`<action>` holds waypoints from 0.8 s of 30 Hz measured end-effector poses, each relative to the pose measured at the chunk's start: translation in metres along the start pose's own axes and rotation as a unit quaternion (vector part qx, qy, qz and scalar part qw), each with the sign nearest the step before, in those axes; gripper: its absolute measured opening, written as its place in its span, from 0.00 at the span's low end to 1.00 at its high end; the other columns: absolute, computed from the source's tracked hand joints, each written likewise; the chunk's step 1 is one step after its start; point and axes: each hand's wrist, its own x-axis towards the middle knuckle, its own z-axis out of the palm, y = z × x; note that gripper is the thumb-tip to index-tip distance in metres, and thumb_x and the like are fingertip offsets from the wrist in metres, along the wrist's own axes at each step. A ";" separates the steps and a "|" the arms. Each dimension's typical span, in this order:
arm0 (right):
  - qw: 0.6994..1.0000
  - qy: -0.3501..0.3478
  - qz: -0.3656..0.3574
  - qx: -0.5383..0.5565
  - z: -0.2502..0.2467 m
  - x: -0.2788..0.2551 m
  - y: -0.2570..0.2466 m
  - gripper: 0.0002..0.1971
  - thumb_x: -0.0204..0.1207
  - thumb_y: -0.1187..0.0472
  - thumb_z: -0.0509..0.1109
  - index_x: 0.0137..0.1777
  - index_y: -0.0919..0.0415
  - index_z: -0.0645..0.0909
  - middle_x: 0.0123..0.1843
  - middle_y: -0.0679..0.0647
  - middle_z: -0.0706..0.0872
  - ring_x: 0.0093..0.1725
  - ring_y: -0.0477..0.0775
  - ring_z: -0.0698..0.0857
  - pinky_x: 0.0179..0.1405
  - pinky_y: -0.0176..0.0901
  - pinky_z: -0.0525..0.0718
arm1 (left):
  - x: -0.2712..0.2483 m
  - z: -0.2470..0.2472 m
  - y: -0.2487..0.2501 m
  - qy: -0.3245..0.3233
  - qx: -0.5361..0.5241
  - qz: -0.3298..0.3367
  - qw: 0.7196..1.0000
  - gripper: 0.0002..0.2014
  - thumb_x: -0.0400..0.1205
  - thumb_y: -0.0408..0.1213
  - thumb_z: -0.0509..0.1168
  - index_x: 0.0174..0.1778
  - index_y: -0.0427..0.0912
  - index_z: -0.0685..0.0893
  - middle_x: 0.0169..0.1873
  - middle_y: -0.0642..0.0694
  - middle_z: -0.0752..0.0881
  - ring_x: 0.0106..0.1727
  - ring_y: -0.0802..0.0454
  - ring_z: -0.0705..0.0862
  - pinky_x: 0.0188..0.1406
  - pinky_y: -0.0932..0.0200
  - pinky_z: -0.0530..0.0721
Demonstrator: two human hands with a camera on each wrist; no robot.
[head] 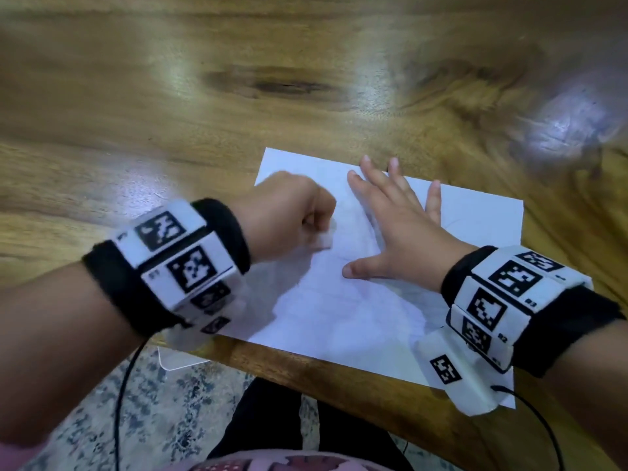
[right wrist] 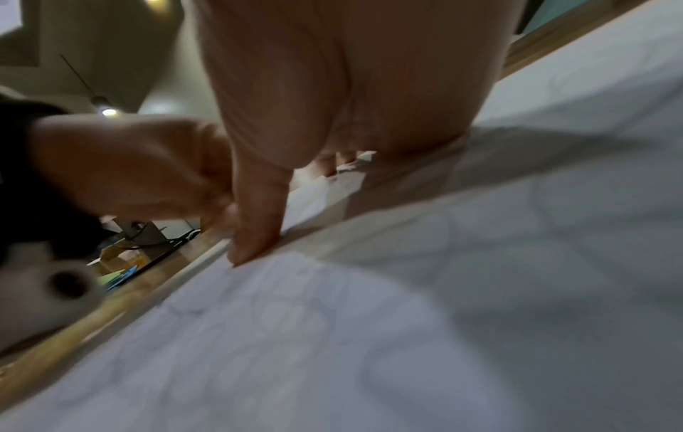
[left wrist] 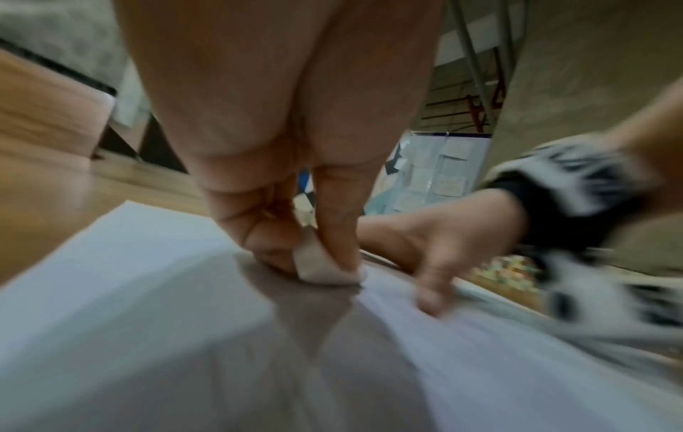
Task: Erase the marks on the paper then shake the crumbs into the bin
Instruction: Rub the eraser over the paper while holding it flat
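A white sheet of paper (head: 339, 314) with faint pencil lines lies at the near edge of the wooden table (head: 170, 96). My left hand (head: 289, 215) is curled round a small white eraser (head: 324, 239) and presses it onto the sheet's left half; in the left wrist view the eraser (left wrist: 321, 266) sits pinched between thumb and fingers, its tip on the paper (left wrist: 129, 277). My right hand (head: 401, 226) lies flat on the sheet's middle, fingers spread and straight. In the right wrist view its thumb (right wrist: 258, 222) presses the paper (right wrist: 443, 292). No bin shows.
The table's near edge (head: 306, 368) runs diagonally under the sheet. Below it are a speckled floor (head: 85, 419) and my dark trouser legs (head: 272, 419). Marker bands with black cables wrap both wrists.
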 end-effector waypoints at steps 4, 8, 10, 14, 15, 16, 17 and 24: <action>1.000 0.000 -0.002 0.001 0.000 0.000 0.000 0.60 0.61 0.40 0.79 0.83 0.46 0.39 0.82 0.38 0.29 0.79 0.45 0.24 0.71 0.65 0.22 | -0.001 -0.001 0.000 -0.012 -0.006 -0.016 1.000 0.03 0.70 0.35 0.72 0.34 0.41 0.84 0.25 0.56 0.79 0.31 0.63 0.79 0.26 0.73 0.69; 1.000 0.004 -0.002 0.001 0.000 0.000 0.000 0.60 0.61 0.41 0.79 0.83 0.45 0.39 0.82 0.38 0.29 0.79 0.45 0.24 0.70 0.64 0.22 | 0.027 -0.012 0.009 0.075 0.009 -0.055 0.996 0.03 0.73 0.31 0.68 0.40 0.38 0.83 0.24 0.58 0.71 0.38 0.50 0.74 0.27 0.62 0.66; 1.000 0.004 -0.001 -0.001 0.001 0.000 0.000 0.60 0.61 0.41 0.79 0.83 0.45 0.39 0.82 0.38 0.29 0.79 0.45 0.25 0.70 0.64 0.22 | 0.012 -0.003 0.008 0.028 0.011 -0.026 0.999 0.02 0.72 0.34 0.68 0.37 0.40 0.83 0.23 0.56 0.72 0.36 0.51 0.74 0.27 0.67 0.66; 1.000 0.003 -0.002 0.002 0.001 0.000 0.000 0.60 0.61 0.41 0.80 0.83 0.45 0.40 0.82 0.39 0.29 0.79 0.45 0.24 0.70 0.65 0.22 | -0.007 0.005 0.006 -0.046 0.014 0.010 0.999 0.01 0.71 0.35 0.69 0.36 0.42 0.84 0.30 0.52 0.79 0.35 0.53 0.75 0.28 0.70 0.67; 1.000 0.004 -0.003 0.002 0.001 0.000 0.000 0.60 0.61 0.41 0.80 0.83 0.46 0.40 0.82 0.39 0.29 0.79 0.45 0.25 0.70 0.65 0.22 | 0.002 0.000 0.007 -0.018 0.022 0.003 1.000 0.02 0.72 0.33 0.67 0.38 0.40 0.84 0.32 0.51 0.79 0.37 0.52 0.74 0.28 0.64 0.66; 1.000 0.006 -0.002 0.002 0.001 0.000 0.000 0.60 0.61 0.41 0.80 0.83 0.46 0.40 0.83 0.39 0.30 0.79 0.45 0.25 0.70 0.65 0.22 | 0.014 -0.007 0.010 0.017 0.033 -0.013 0.999 0.03 0.73 0.32 0.66 0.40 0.38 0.84 0.33 0.50 0.78 0.38 0.51 0.74 0.28 0.59 0.62; 1.000 0.008 -0.002 0.001 0.001 0.000 0.000 0.60 0.61 0.41 0.80 0.84 0.46 0.40 0.83 0.39 0.30 0.79 0.45 0.25 0.71 0.65 0.22 | 0.026 -0.014 0.012 0.049 0.038 -0.031 0.998 0.04 0.73 0.31 0.65 0.42 0.37 0.83 0.34 0.49 0.78 0.39 0.50 0.73 0.28 0.59 0.59; 1.000 0.004 0.002 -0.002 0.001 0.001 0.000 0.60 0.61 0.41 0.80 0.83 0.45 0.39 0.83 0.39 0.30 0.79 0.45 0.25 0.70 0.64 0.22 | -0.009 0.003 0.010 -0.061 0.029 -0.001 0.998 0.03 0.72 0.35 0.67 0.33 0.40 0.82 0.30 0.50 0.81 0.35 0.50 0.76 0.32 0.61 0.69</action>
